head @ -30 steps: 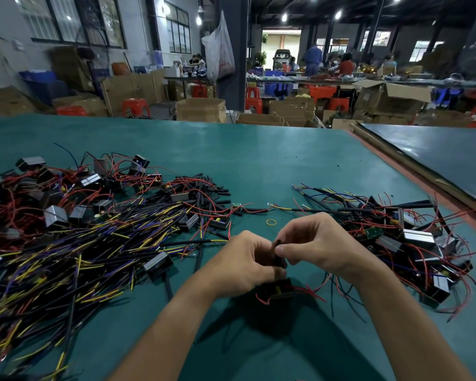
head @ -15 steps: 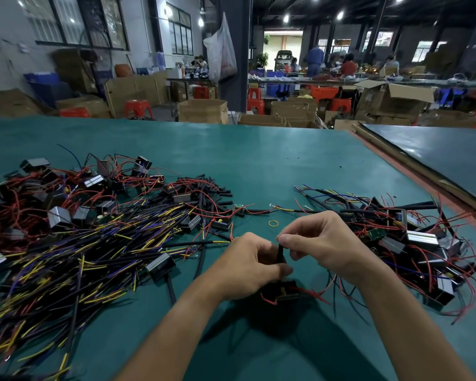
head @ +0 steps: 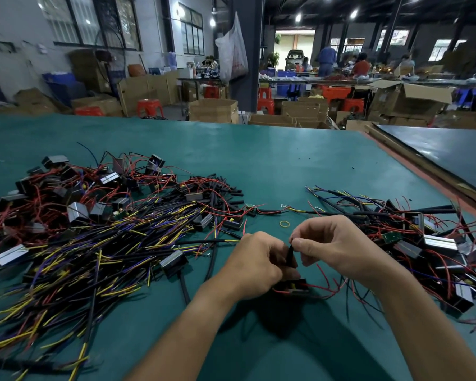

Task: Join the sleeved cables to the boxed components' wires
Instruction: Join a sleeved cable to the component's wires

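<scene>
- Our right hand (head: pixel 338 248) pinches the sleeved cable (head: pixel 289 254); our left hand (head: pixel 254 266) grips it lower.
- A boxed component (head: pixel 291 288) sits beneath.
- Into the cardboard boxes (head: pixel 213 112) we cannot see.

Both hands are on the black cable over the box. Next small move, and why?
Probably steady it with the left hand while the right hand works the black cable down toward the box: both hands pinch it upright above the box, whose red wires trail loose, so the joint looks unfinished.
</scene>
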A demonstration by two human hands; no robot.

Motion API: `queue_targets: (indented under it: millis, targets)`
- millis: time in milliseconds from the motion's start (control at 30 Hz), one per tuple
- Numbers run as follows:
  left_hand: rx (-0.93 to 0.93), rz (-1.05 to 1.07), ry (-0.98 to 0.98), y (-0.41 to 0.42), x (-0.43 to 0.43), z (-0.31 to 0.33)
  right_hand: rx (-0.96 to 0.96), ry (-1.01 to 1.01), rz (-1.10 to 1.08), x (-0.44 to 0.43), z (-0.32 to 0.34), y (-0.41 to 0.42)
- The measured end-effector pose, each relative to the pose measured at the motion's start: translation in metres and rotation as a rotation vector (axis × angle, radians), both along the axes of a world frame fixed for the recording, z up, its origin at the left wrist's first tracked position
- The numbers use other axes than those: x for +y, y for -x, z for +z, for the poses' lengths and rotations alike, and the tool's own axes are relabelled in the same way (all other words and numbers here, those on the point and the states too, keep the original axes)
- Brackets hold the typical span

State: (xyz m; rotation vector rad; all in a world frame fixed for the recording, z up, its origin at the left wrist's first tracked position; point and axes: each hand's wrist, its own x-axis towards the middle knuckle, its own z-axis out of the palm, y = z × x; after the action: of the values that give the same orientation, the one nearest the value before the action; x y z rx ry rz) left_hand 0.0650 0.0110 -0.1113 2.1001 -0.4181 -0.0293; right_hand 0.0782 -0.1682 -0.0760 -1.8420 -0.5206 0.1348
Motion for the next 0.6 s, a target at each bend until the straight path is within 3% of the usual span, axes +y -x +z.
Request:
queue_targets:
  millis: [600]
  targets:
    - [0.069, -0.029, 0.074, -0.0040, -0.0006, -0.0048, -0.100, 0.046, -0.107, 0.0072, -0.0017, 0.0003]
